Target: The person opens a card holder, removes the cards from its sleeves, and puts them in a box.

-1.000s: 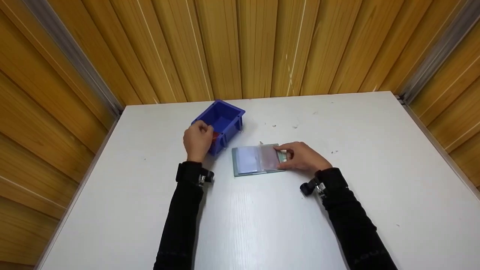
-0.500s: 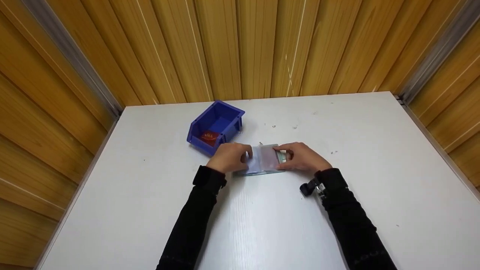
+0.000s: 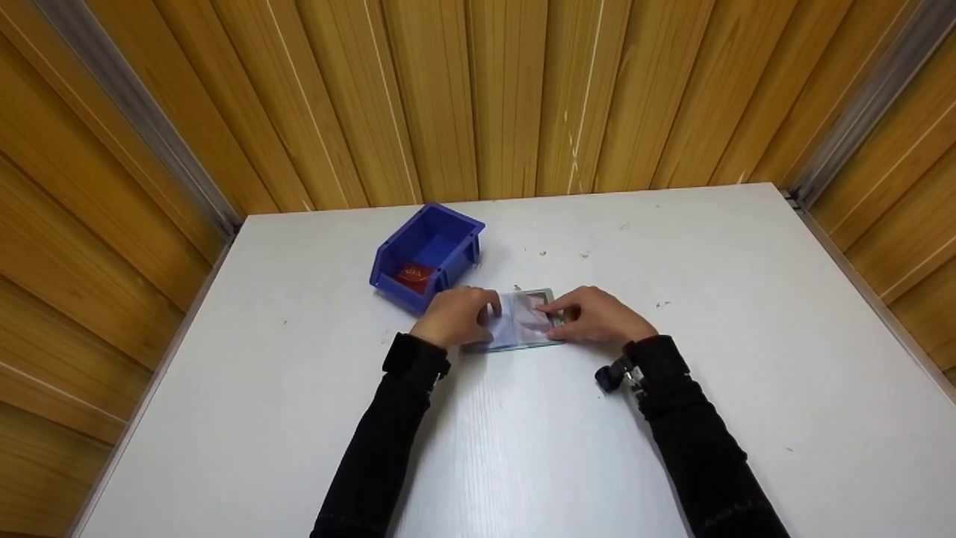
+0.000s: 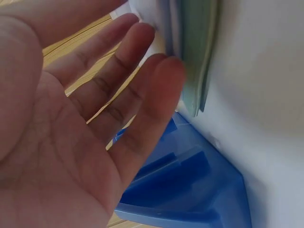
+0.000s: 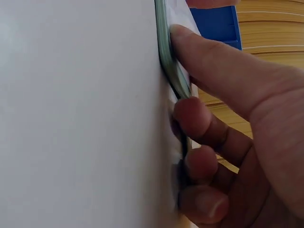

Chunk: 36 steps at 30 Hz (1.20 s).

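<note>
A small card album (image 3: 508, 346) with a green cover and clear sleeve pages lies spread on the white table in the head view. My left hand (image 3: 454, 315) rests over its left page, fingers bent gently, with fingertips at the pages in the left wrist view. At the right page, my right hand (image 3: 597, 317) has thumb and forefinger on the clear sleeve (image 3: 529, 323), which looks wrinkled. The right wrist view shows the thumb (image 5: 190, 45) against the page and the other fingers curled by the green cover's (image 5: 164, 42) corner. A darker print shows near the right page's top.
A blue bin (image 3: 429, 246) stands just beyond my left hand, holding a red card (image 3: 414, 276) with gold marking. Wood-patterned walls (image 3: 508, 97) enclose the back and sides of the white table (image 3: 485, 448).
My left hand came from the bin down to the album's left page. Over the last half second my right fingers slid slightly left onto the right page, and the sleeve there wrinkled.
</note>
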Motion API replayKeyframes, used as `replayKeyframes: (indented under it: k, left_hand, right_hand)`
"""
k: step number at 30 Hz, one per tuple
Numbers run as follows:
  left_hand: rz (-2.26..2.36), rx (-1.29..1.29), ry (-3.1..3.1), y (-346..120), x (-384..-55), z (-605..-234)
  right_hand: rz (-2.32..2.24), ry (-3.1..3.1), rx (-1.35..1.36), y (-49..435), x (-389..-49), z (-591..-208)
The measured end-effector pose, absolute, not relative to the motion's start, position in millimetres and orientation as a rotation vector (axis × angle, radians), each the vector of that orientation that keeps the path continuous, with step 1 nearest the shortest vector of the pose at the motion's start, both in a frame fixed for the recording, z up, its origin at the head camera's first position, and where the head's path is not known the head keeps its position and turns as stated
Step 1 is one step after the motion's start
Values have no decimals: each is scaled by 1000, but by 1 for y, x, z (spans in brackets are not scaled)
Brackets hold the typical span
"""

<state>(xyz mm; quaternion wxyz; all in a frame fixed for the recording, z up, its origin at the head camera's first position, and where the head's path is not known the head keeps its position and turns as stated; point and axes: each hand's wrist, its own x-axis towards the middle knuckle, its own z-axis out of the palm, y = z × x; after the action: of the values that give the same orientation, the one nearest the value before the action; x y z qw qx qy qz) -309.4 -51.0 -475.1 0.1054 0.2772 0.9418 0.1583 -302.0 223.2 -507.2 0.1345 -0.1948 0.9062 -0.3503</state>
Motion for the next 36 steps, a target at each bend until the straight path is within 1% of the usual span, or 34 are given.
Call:
replayKeyframes:
  k: [4,9,13,17,24,28,36]
  left_hand:
    - [478,818,2768,-52,-310,-476]
    - [485,799,2741,-53,-309,-476]
    - [507,766,2729,-52,-310,-476]
    - [564,697,2735,-51,-311,-474]
    - [752,544,2740,-54,-310,-470]
    - [769,499,2719,-56,-311,-471]
    - [705,572,2810,-58,-314,-474]
  right_hand:
    - [-1147,2620,-600,219,-303,-507]
    - [-1256,2554,-713,213,-302,-507]
    - [-1274,2525,-708,212,-300,-506]
    - [-1273,2508,-697,209,-301,-506]
    - [-1284,2316,-780,192,-297,-502]
    - [-1156,2317,-744,186,-291,-501]
    - [-890,2670,-561,198,-296,-504]
